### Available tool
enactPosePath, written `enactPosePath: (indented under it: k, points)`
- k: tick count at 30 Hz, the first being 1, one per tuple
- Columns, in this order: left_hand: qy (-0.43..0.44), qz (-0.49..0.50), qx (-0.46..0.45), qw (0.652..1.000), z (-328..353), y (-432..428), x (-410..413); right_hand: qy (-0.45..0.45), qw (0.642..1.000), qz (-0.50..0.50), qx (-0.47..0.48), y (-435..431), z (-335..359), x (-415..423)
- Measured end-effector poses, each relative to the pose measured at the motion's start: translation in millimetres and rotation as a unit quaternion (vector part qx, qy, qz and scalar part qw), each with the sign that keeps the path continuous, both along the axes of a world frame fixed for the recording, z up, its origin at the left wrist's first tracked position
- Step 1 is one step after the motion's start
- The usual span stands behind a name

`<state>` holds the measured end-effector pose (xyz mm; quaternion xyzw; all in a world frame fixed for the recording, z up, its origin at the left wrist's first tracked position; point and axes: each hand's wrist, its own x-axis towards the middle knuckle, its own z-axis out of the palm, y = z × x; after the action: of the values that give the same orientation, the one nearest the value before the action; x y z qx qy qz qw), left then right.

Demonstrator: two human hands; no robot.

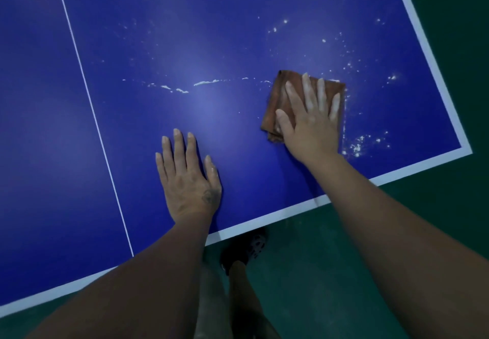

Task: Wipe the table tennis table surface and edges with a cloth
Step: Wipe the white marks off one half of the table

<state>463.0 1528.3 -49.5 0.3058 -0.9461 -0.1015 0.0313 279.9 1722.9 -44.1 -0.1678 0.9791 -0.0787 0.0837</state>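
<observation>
The blue table tennis table (225, 34) fills most of the view, its white border running along the near edge and the right edge. A folded brown cloth (277, 100) lies flat on it near the right corner. My right hand (309, 124) presses on the cloth with straight, spread fingers. My left hand (188, 180) rests flat on the bare blue surface near the front edge, fingers straight. White powdery specks and streaks (203, 83) are scattered over the surface, in a line left of the cloth and in a cluster right of it near the corner.
A thin white centre line (90, 100) runs across the table on the left. Dark green floor (370, 233) lies beyond the table's near and right edges. My leg and a dark shoe (251, 248) stand just below the front edge.
</observation>
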Motion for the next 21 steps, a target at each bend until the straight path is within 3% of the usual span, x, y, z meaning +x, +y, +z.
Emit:
enactPosePath:
  k: [4, 9, 21]
  points:
    - [0.0, 0.001, 0.012, 1.0, 3.4, 0.5, 0.1, 0.06, 0.997, 0.053, 0.002, 12.4, -7.1, 74.9]
    - [-0.008, 0.005, 0.013, 1.0, 5.4, -0.2, -1.2, 0.056, 0.998, -0.002, 0.007, 75.6, -14.5, 141.3]
    - [-0.014, 0.011, 0.027, 0.999, 6.1, 1.0, -2.4, -0.001, 0.999, -0.022, 0.023, 68.0, -4.2, -20.4]
